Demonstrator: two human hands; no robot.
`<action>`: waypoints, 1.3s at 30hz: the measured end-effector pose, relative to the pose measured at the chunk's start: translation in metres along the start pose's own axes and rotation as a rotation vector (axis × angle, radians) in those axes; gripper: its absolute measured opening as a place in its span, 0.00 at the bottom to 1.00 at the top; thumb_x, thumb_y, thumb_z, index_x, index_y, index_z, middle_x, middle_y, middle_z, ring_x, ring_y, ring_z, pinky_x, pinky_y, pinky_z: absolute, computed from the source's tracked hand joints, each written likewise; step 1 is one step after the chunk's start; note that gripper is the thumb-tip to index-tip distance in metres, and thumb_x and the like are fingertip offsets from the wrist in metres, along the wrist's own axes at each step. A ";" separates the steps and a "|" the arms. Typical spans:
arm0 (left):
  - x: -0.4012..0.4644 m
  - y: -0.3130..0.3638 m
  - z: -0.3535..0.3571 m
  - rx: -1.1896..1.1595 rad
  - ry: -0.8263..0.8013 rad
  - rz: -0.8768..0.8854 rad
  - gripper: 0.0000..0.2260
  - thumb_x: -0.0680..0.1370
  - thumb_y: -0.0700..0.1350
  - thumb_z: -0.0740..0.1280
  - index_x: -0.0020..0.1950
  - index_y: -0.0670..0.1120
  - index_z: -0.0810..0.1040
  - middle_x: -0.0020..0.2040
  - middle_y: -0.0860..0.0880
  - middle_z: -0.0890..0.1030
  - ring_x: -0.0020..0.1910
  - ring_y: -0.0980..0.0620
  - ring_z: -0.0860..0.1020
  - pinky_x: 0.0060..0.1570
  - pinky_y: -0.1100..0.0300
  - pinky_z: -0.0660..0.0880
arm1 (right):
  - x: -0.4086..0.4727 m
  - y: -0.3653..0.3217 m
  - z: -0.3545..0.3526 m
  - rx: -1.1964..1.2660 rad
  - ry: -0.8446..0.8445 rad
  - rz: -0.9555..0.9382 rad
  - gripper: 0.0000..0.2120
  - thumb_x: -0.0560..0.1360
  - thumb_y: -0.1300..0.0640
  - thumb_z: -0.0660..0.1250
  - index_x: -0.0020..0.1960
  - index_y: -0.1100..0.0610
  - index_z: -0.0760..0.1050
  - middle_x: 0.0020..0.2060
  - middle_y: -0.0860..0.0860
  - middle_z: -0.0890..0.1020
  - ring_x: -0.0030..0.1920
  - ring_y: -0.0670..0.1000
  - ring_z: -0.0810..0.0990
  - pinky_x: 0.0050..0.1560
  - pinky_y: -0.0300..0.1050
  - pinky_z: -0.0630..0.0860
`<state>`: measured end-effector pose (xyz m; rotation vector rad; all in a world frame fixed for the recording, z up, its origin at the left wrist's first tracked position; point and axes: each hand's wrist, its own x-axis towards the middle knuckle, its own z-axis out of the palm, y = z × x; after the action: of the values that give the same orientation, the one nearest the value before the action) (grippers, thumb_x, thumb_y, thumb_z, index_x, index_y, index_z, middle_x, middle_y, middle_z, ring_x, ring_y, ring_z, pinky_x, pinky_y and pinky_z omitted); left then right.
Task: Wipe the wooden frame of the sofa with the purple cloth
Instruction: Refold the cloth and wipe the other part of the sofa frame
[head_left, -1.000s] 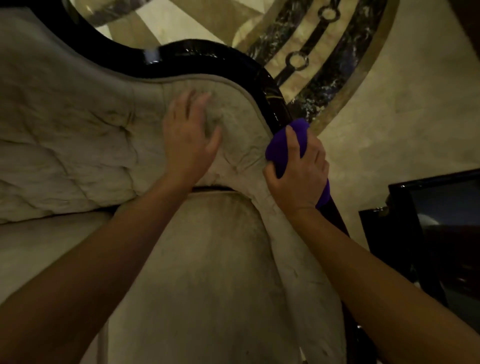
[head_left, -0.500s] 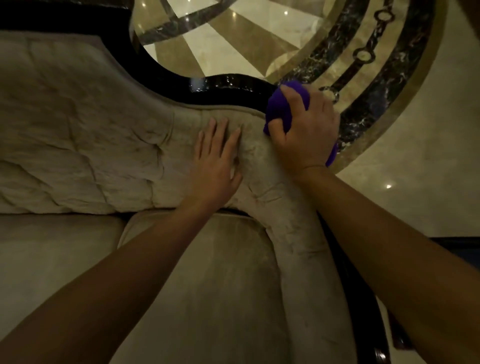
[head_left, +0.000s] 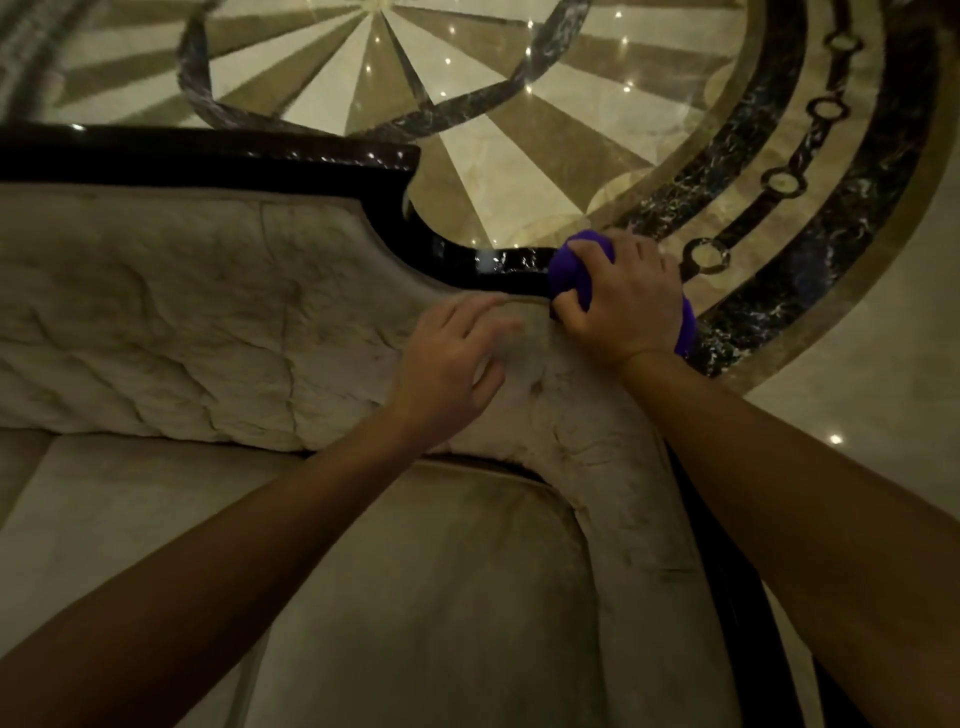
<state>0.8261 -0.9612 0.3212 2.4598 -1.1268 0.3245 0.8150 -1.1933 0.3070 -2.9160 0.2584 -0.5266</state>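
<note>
- right hand (head_left: 621, 304) has the purple cloth (head_left: 574, 273) balled up, fingers curled tight around it, pressing it down on the dark glossy wooden frame (head_left: 493, 265) right where the sofa's back rail dips low before turning into the arm. Bunching it like that gives a fat pad that wraps over the rounded rail, which I'd guess is why it's held as a wad and not flat
- a bit of cloth pokes out past the heel of the hand on the far side too, so it's draped over the rail, not just sitting on top
- left hand (head_left: 452, 358) is on the tufted beige upholstery (head_left: 208, 322) just beside the cloth hand, fingers loosely spread and slightly curled, holding nothing. Looks like a brace for leaning over the backrest, though the fingertips are blurry so can't say how firmly it's planted
- marble floor (head_left: 519, 150) with the starburst inlay shows behind the frame, seat cushion (head_left: 415, 597) is below the arms
- compared to half a second ago: cloth hand sits at about the same bend of the rail, and the view has swung so way more of the raised top rail on the left is showing. A second ago it was lower down on the arm's rail, so the wipe has travelled up toward the back
- left hand's fingers were flat and together before, now they're looser
</note>
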 end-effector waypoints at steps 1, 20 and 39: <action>0.009 -0.008 -0.020 0.028 0.070 0.018 0.17 0.75 0.40 0.70 0.65 0.42 0.81 0.68 0.39 0.78 0.70 0.38 0.74 0.67 0.43 0.71 | 0.000 0.000 -0.002 0.006 -0.014 0.004 0.26 0.75 0.40 0.60 0.68 0.52 0.73 0.64 0.59 0.77 0.61 0.64 0.75 0.60 0.59 0.72; 0.082 -0.141 -0.075 0.536 0.386 -0.146 0.18 0.84 0.54 0.55 0.64 0.45 0.76 0.59 0.41 0.78 0.59 0.39 0.74 0.63 0.47 0.63 | 0.050 -0.029 0.012 -0.009 -0.100 -0.227 0.22 0.81 0.44 0.57 0.69 0.51 0.76 0.63 0.56 0.81 0.61 0.60 0.78 0.56 0.55 0.74; 0.085 -0.144 -0.073 0.525 0.429 -0.111 0.18 0.83 0.54 0.57 0.63 0.45 0.79 0.58 0.44 0.81 0.60 0.42 0.73 0.61 0.48 0.64 | 0.073 -0.110 0.045 0.178 -0.005 -0.207 0.18 0.79 0.50 0.62 0.63 0.58 0.78 0.55 0.56 0.84 0.52 0.59 0.81 0.51 0.54 0.76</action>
<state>0.9877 -0.8998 0.3790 2.6728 -0.7854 1.1767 0.9141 -1.0955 0.3111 -2.7839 -0.0881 -0.5415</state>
